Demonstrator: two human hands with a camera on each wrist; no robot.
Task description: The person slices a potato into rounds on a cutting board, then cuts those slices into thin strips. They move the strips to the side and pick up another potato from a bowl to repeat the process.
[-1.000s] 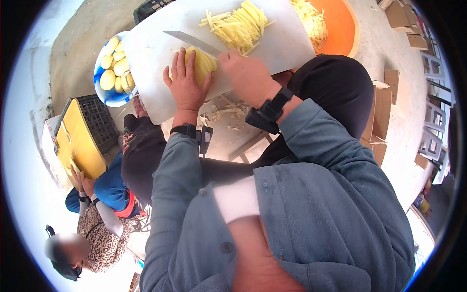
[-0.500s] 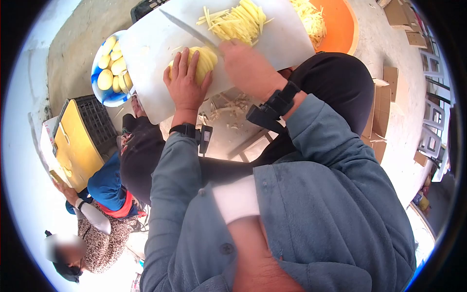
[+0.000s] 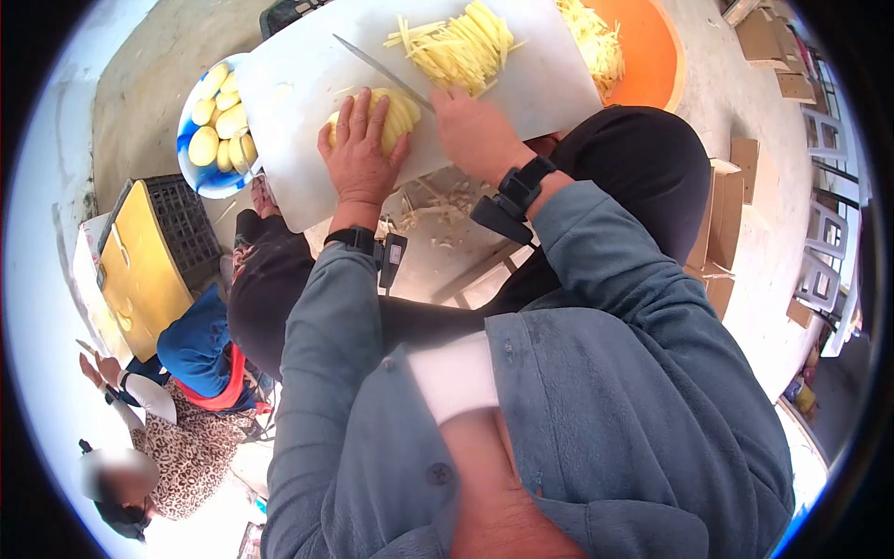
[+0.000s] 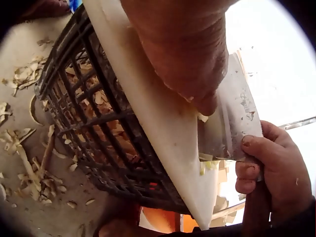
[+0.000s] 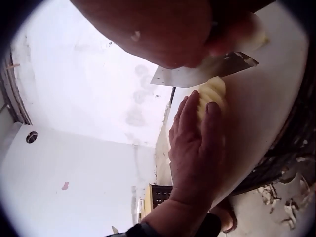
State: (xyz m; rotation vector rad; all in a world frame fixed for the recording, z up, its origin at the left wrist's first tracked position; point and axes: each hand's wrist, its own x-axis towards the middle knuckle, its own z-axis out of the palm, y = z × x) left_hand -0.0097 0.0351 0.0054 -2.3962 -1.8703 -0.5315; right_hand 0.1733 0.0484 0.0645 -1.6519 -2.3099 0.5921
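Observation:
On the white cutting board (image 3: 289, 121), the left hand (image 3: 361, 172) holds a fanned stack of potato slices (image 3: 402, 112), fingers spread over its top and thumb at the side. The right hand (image 3: 477, 138) grips a broad-bladed knife (image 3: 377, 67) by its handle, just right of the stack. In the left wrist view the blade (image 4: 238, 103) stands near the left fingertips, with the right thumb and fingers at its handle end. The right wrist view has the blade (image 5: 185, 77) close beyond the slices (image 5: 216, 91). Potato strips (image 3: 456, 47) lie at the board's far right.
Whole peeled potatoes fill a blue-and-white bowl (image 3: 189, 170) at left. An orange basin (image 3: 652, 56) of strips stands at right. A black crate (image 4: 101, 121) supports the board, with peelings (image 4: 32, 173) on the floor. Another person (image 3: 196, 447) sits at lower left by a yellow board (image 3: 149, 270).
The right hand and knife have shifted slightly, the blade tip coming nearer the board's middle. The left hand stays on the slices. The other person's hands have moved away from the yellow board.

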